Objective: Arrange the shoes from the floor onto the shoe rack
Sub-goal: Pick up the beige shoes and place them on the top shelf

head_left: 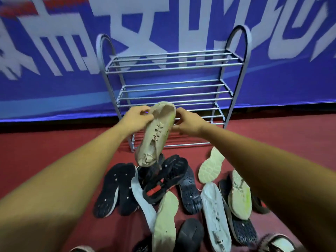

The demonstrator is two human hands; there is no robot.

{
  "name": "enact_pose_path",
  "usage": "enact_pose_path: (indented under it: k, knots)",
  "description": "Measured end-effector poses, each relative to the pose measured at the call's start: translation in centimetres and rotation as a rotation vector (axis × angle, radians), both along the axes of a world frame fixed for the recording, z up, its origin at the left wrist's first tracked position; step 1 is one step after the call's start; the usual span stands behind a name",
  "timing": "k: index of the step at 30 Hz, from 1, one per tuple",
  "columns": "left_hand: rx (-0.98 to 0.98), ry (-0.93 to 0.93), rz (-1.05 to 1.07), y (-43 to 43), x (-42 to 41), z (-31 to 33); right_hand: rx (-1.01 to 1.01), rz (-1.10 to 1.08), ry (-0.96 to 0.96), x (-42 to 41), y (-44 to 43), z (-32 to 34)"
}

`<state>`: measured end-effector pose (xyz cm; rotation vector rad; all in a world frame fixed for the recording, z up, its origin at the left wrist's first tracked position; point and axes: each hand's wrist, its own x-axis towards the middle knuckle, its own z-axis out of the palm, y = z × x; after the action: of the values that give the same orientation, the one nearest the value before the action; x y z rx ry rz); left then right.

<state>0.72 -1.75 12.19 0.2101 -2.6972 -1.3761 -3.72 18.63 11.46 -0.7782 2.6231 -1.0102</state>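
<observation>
Forearms: both bare and closest to the lens, left forearm (pixel 63 170) and right forearm (pixel 272 160) reaching in from the bottom corners and meeting mid-frame.
Left hand: the left hand (pixel 135 118) has its fingers curled over the heel rim of a beige shoe (pixel 156 135), gripping it on that side.
Right hand: the right hand (pixel 189 124) grips the opposite side of the same shoe, fingers bent round its edge.
Beige shoe: up in the air between both hands, opening and laces facing the camera, heel end up toward the rack, toe hanging down over the pile. It's got a bit of lime green along one edge.
Shoe rack: the grey metal shoe rack (pixel 172 64) stands right behind the held shoe, tiers of thin rails, backed up against a blue banner (pixel 54 84) with big white lettering.
Shoe pile: total mess on the red floor (pixel 45 146) in front of the rack, mostly sole-up. There's a black pair (pixel 116 188) on the left, a black shoe with a red patch (pixel 163 180) in the middle, a pale sole (pixel 211 168) near the rack's foot, and a white shoe (pixel 215 215) on the right.
</observation>
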Motion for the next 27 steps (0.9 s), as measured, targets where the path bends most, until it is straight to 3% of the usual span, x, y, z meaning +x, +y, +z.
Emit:
enact_pose_path:
  k: [6, 8, 13, 20, 27]
  knots:
    - [0.537, 0.032, 0.181, 0.2, 1.0, 2.5, -0.127, 0.026, -0.365, 1.8, -0.4, -0.3]
    - [0.637, 0.027, 0.219, -0.2, 1.0, 2.8, -0.16, -0.003, -0.418, 2.1, -0.8, -0.6]
    - [0.688, 0.008, 0.151, -1.2, 1.1, 3.1, -0.361, -0.074, -0.448, 1.6, -2.0, -0.1]
    - [0.669, -0.438, -0.155, -3.2, 2.7, 2.9, -0.571, -0.219, -0.435, -0.1, -3.7, 3.2]
    - [0.919, -0.159, 0.015, -3.4, 0.3, 3.3, -0.847, -0.064, -0.493, -1.6, -5.9, 5.3]
